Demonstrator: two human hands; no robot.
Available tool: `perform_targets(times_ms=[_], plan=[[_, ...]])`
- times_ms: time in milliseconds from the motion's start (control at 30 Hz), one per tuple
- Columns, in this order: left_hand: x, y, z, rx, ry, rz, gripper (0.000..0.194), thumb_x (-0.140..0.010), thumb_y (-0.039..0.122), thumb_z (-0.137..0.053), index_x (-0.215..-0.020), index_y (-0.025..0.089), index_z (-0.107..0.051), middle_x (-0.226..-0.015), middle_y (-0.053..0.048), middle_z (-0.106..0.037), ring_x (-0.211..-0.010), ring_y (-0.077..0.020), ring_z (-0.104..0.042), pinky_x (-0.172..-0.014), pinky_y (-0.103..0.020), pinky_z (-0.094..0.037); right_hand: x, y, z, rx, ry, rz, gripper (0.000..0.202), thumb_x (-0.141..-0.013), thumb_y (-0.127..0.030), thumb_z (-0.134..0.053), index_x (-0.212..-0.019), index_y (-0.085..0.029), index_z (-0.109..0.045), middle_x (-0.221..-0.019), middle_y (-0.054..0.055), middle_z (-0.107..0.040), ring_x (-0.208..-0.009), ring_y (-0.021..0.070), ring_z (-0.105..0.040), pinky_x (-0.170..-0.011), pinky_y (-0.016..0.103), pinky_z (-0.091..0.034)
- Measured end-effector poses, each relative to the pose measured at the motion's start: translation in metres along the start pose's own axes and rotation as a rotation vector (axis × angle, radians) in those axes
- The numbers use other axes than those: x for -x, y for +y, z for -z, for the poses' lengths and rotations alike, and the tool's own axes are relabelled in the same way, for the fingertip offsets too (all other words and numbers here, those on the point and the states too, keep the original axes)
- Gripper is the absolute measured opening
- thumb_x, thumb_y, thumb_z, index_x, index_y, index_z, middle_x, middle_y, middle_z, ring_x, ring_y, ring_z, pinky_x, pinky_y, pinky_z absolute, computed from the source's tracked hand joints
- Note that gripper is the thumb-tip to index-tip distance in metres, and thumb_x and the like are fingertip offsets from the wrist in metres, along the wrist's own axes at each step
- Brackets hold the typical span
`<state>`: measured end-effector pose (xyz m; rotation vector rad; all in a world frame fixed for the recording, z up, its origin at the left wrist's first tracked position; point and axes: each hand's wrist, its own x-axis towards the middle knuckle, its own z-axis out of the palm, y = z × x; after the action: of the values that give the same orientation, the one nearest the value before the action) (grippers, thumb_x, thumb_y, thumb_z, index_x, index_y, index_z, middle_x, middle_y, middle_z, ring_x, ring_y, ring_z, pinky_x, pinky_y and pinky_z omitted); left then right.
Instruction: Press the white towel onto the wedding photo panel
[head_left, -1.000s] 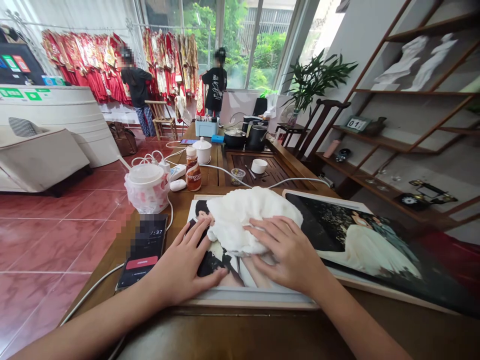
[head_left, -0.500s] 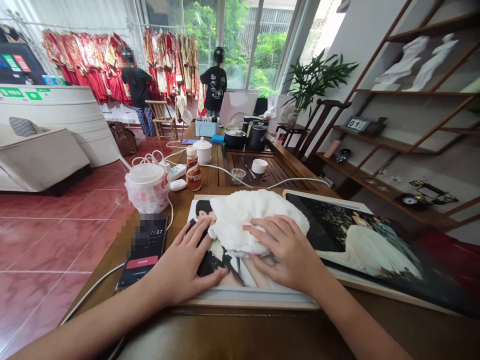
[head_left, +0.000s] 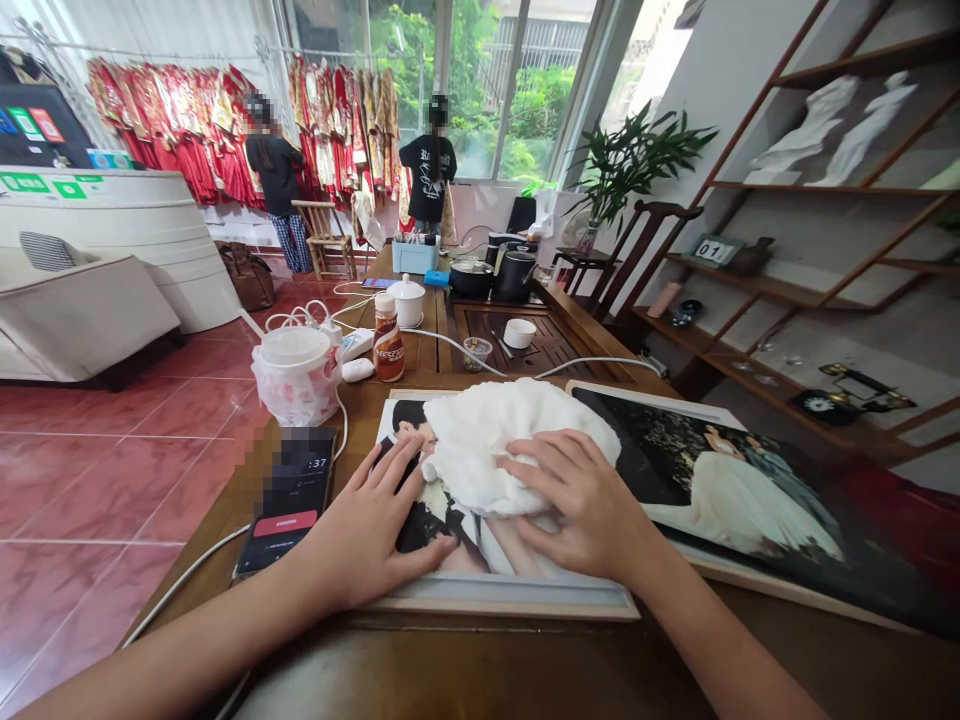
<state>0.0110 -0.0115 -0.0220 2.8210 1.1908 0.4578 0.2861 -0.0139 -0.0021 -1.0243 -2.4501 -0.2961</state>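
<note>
A framed photo print (head_left: 450, 535) lies flat on the wooden table, partly covered by a fluffy white cloth (head_left: 487, 445). My left hand (head_left: 382, 525) rests spread on the print's left part, fingers apart, holding nothing. On the cloth's front right side lies my right hand (head_left: 577, 495), its fingers bent and pressed into the fabric, the thumb below. To the right is a second framed photo (head_left: 750, 490) of people in wedding clothes. A phone (head_left: 289, 500) with a lit screen lies left of my left hand.
Behind the print stand a brown bottle (head_left: 388, 340), a bag-wrapped white tub (head_left: 296, 375), a lidded white cup (head_left: 407, 300) and a small white bowl (head_left: 519, 332). A white cable (head_left: 450, 343) crosses the table. Two people stand by hanging red garments.
My right hand has slid slightly to the right with the cloth, uncovering a bit more of the print's upper left. My left hand has stayed in place.
</note>
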Motion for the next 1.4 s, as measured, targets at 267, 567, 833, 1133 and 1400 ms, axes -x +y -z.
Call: perform_targets(times_ms=[267, 567, 833, 1133, 1400], plan=[[-0.002, 0.0, 0.002, 0.027, 0.015, -0.014, 0.067, -0.093, 0.054, -0.054, -0.149, 0.02, -0.038, -0.156, -0.011, -0.031, -0.143, -0.0346, -0.026, -0.117, -0.052, -0.022, 0.0, -0.002, 0.0, -0.061, -0.007, 0.047, 0.039, -0.076, -0.031, -0.067, -0.113, -0.021, -0.063, -0.119, 0.01, -0.064, -0.106, 0.0275, -0.057, -0.097, 0.049, -0.04], [-0.002, 0.0, 0.002, 0.019, -0.037, -0.007, 0.066, -0.09, 0.049, -0.057, -0.146, 0.02, -0.041, -0.153, -0.011, -0.037, -0.14, -0.0328, -0.032, -0.117, -0.052, -0.02, -0.001, -0.012, 0.001, -0.196, 0.039, 0.139, 0.04, -0.07, -0.024, -0.064, -0.109, -0.018, -0.061, -0.116, 0.009, -0.065, -0.104, 0.0276, -0.055, -0.094, 0.047, -0.042], [-0.001, 0.001, 0.004, 0.033, -0.002, 0.004, 0.07, -0.093, 0.055, -0.051, -0.15, 0.019, -0.035, -0.155, -0.012, -0.032, -0.141, -0.0344, -0.029, -0.117, -0.053, -0.022, -0.002, -0.002, 0.002, -0.059, 0.057, 0.026, 0.029, -0.076, -0.025, -0.063, -0.104, -0.019, -0.06, -0.115, 0.01, -0.066, -0.104, 0.0279, -0.058, -0.092, 0.048, -0.041], [0.0, 0.0, 0.001, 0.034, -0.019, -0.005, 0.061, -0.087, 0.046, -0.06, -0.142, 0.024, -0.046, -0.143, -0.008, -0.049, -0.136, -0.0336, -0.039, -0.116, -0.054, -0.022, -0.003, -0.011, 0.002, -0.209, 0.069, 0.128, 0.035, -0.069, -0.023, -0.063, -0.103, -0.021, -0.058, -0.114, 0.007, -0.066, -0.102, 0.0258, -0.057, -0.094, 0.046, -0.041], [0.0, 0.001, 0.004, 0.025, -0.026, -0.001, 0.068, -0.09, 0.051, -0.056, -0.148, 0.019, -0.039, -0.153, -0.011, -0.037, -0.141, -0.0346, -0.03, -0.116, -0.053, -0.022, -0.001, -0.011, 0.003, -0.199, 0.006, 0.075, 0.036, -0.067, -0.025, -0.066, -0.101, -0.02, -0.057, -0.121, 0.009, -0.063, -0.111, 0.0296, -0.054, -0.099, 0.049, -0.04]])
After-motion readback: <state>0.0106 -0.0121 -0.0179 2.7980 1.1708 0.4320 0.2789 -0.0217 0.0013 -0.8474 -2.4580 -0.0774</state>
